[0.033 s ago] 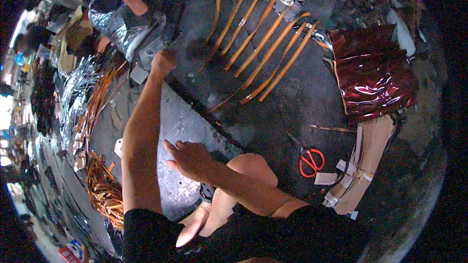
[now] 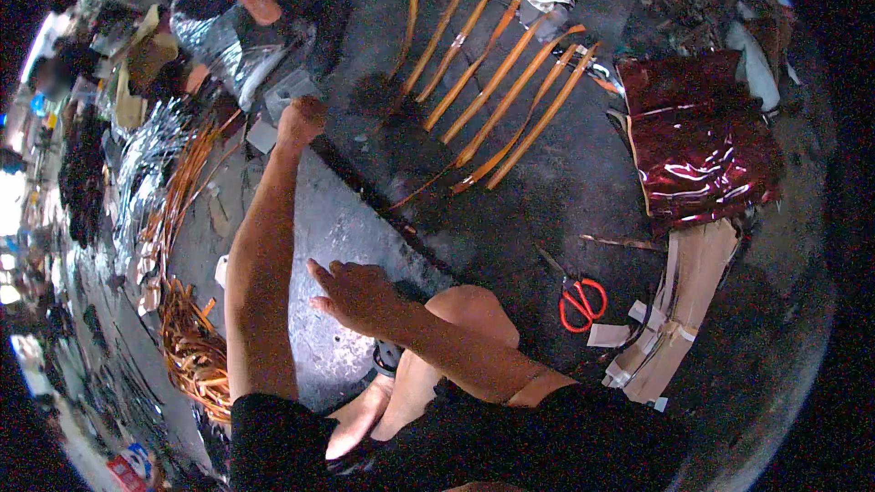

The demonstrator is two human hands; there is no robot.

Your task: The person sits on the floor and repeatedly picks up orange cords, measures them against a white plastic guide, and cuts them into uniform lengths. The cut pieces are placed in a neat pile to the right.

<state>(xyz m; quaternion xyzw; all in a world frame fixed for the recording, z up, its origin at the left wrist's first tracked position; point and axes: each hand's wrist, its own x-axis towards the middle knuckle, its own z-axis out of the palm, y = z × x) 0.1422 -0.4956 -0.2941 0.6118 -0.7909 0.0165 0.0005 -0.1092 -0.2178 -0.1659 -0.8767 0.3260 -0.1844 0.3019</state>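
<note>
My left hand (image 2: 303, 120) is reached far forward, its fingers closed at the tip of a pale grey metal-looking sheet (image 2: 333, 210). What lies in those fingers, if anything, I cannot make out. A dark strip (image 2: 365, 189) runs along the sheet's far edge from that hand toward my knee. My right hand (image 2: 357, 296) is over the sheet with its fingers stretched apart and nothing in them. Beyond the strip, several narrow orange-brown bands (image 2: 497, 91) lie in a slanting row on the dark floor.
Red-handled scissors (image 2: 581, 302) lie right of my knee (image 2: 474, 314). Farther right are a glossy dark-red sheet (image 2: 697, 137) and a long cardboard piece (image 2: 688, 310). On the left, a tangle of orange-brown strips (image 2: 193, 346) lies beside silvery strips (image 2: 150, 159). Clear plastic (image 2: 228, 50) sits beyond.
My left hand sits very slightly farther left, and the orange-brown bands appear a little farther right in the view. My right hand keeps its pose.
</note>
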